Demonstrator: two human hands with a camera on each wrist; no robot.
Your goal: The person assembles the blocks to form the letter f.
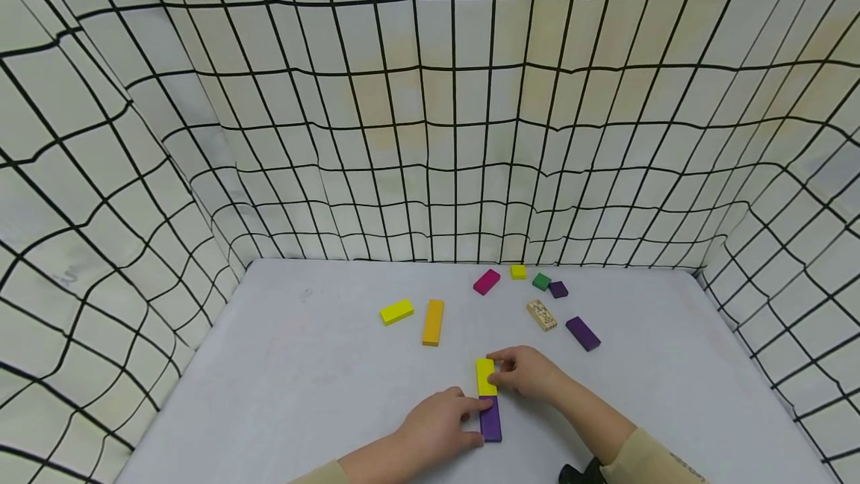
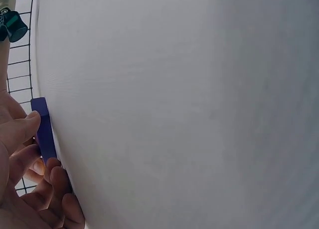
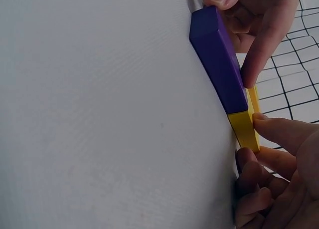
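A purple block (image 1: 492,426) and a yellow block (image 1: 484,376) lie flat on the white table, end to end in one line, with the yellow one farther away. My left hand (image 1: 435,426) holds the purple block (image 2: 46,139), thumb by its near end and index finger over its far part. The yellow block (image 3: 243,130) is pinched by my right hand (image 1: 531,373), its index finger at the far end and its thumb on the right side. In the right wrist view the ends of the purple block (image 3: 217,59) and the yellow one meet.
Beyond my hands lie an orange block (image 1: 433,323), another yellow block (image 1: 397,312), a magenta block (image 1: 487,282), a patterned beige block (image 1: 541,315) and another purple block (image 1: 583,334). Small yellow (image 1: 518,272), green (image 1: 541,281) and dark purple (image 1: 558,290) pieces sit farther back. Black netting (image 1: 454,125) surrounds the table.
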